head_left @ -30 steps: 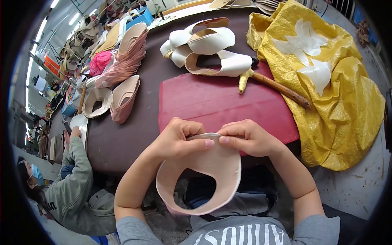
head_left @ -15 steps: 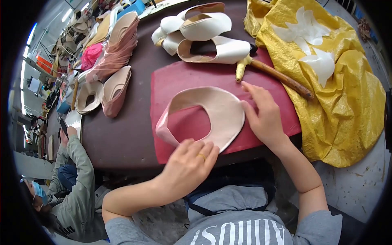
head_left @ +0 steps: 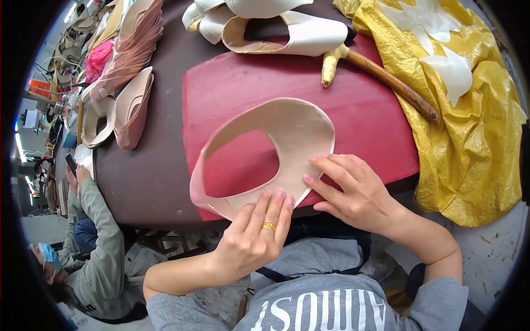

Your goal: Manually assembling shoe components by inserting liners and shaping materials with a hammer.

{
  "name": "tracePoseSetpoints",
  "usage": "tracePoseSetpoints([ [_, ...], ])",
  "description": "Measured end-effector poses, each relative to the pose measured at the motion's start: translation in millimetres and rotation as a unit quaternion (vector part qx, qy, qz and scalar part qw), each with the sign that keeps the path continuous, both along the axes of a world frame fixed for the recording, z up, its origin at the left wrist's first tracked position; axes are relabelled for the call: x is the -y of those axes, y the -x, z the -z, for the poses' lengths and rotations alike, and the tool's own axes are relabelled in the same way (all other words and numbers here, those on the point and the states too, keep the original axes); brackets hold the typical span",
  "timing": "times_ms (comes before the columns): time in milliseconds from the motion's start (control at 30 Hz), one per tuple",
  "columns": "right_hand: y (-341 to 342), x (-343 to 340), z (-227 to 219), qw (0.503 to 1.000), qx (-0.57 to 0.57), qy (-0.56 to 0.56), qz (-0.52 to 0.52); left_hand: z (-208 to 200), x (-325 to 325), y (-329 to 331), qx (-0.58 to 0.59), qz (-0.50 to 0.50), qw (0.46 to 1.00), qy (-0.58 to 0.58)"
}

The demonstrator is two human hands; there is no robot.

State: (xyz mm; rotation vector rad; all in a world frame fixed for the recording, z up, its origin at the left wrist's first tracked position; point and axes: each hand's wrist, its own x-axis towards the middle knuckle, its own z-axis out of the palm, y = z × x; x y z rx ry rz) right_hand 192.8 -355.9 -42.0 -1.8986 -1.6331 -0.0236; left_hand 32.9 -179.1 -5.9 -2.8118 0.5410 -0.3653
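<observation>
A pink shoe upper [head_left: 303, 132] with a beige lining lies in a loop, lining side up, on a red mat [head_left: 370, 116]. Its toe part points right. My left hand [head_left: 251, 234], a gold ring on one finger, rests its straight fingers on the upper's near edge; the thumb is hidden. Just to the right, my right hand [head_left: 356, 193] touches the lining by the pale rim with its fingertips, fingers apart. Beyond the upper, a hammer [head_left: 395, 83] with a wooden handle and a yellow-wrapped head lies on the mat.
White shoe uppers [head_left: 317, 33] are stacked at the far edge of the mat. Stacked pink uppers [head_left: 132, 110] stand on the dark table [head_left: 160, 154] at left. A yellow sack [head_left: 469, 160] with white pieces [head_left: 452, 71] drapes at right. A masked person [head_left: 99, 243] sits at left holding a phone.
My right hand has come down and left onto the upper's near right edge. The upper has turned slightly, its toe part standing higher. The view has shifted a little.
</observation>
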Motion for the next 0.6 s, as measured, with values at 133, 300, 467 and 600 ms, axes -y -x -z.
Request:
tracePoseSetpoints([
  [133,-2,11,2,0.998,0.02,0.045,-0.031,5,-7,5,0.002,-0.016,0.995,0.099],
  [300,1,9,-12,0.996,0.008,0.087,-0.009,-31,-21,5,0.024,-0.118,0.992,0.046],
  [467,-18,-2,-24,0.994,-0.034,-0.065,0.078,-28,-54,-4,0.031,-0.107,0.946,0.305],
  [600,17,-13,-64,0.986,0.015,-0.15,0.075,-21,-45,6,0.036,-0.27,0.726,0.632],
])
